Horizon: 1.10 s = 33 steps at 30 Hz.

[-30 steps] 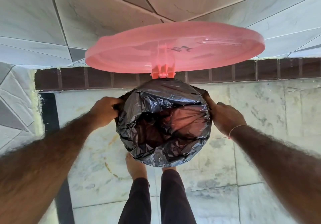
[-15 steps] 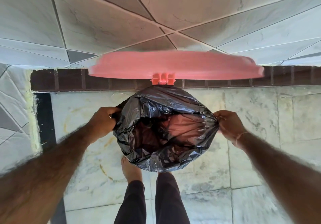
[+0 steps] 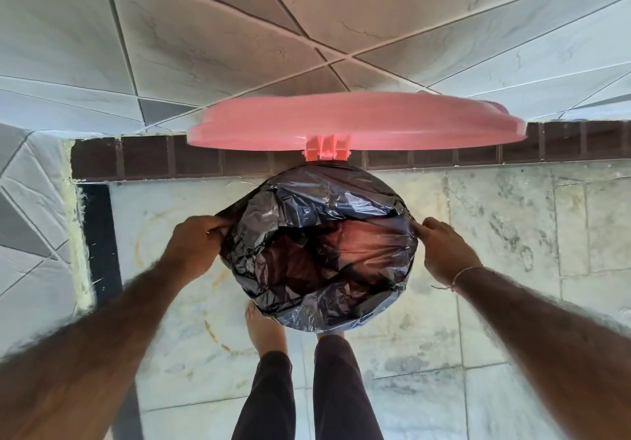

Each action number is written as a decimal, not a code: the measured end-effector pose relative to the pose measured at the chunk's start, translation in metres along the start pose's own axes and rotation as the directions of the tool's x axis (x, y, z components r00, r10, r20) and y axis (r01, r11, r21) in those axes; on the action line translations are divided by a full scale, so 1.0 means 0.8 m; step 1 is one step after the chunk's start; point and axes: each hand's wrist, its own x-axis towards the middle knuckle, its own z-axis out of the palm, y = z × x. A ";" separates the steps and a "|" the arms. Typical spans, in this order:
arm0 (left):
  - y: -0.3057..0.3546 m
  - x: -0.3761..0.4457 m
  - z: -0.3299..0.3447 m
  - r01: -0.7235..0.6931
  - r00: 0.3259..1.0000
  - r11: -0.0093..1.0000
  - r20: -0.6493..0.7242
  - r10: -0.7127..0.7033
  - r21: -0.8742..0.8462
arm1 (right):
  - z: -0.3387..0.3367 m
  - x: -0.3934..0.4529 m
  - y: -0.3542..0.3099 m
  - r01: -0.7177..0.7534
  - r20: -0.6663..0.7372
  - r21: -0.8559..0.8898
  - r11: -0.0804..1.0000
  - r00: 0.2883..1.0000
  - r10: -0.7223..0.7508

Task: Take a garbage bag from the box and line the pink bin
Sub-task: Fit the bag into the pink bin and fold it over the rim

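Head view, looking down: a black bag (image 3: 321, 255) is stretched over the bin's mouth, the pink lid (image 3: 355, 122) raised behind. The left hand (image 3: 198, 245) and right hand (image 3: 444, 252) each pinch its edge at opposite sides. Lining looks nearly done; next, tuck the edge down evenly.

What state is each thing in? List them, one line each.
Pink bin lid: raised open on its hinge.
Garbage bag: black, crumpled, its mouth spread over the bin's rim, pink showing through inside.
Left hand: closed on the bag's left edge.
Right hand: pinching the bag's right edge.
Box: not in view.
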 end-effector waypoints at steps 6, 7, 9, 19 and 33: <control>-0.002 -0.014 0.001 0.383 0.922 0.793 0.140 -0.361 -0.474 | -0.012 -0.010 -0.007 -0.472 0.403 0.784 0.404 0.881 0.247; -0.006 -0.020 0.003 0.396 0.912 0.768 0.119 -0.392 -0.504 | -0.013 -0.015 -0.014 -0.523 0.459 0.784 0.336 0.851 0.254; -0.008 -0.031 0.010 0.418 0.890 0.695 0.109 -0.444 -0.585 | -0.013 -0.025 -0.026 -0.590 0.526 0.733 0.339 0.807 0.268; -0.006 -0.039 0.015 0.455 0.850 0.612 0.109 -0.516 -0.647 | 0.001 -0.044 -0.035 -0.517 0.432 0.855 0.027 0.742 0.513; 0.154 -0.074 -0.124 0.086 0.993 0.461 0.038 -0.112 -0.883 | -0.236 -0.082 -0.070 -0.133 0.144 0.989 -0.058 0.947 0.288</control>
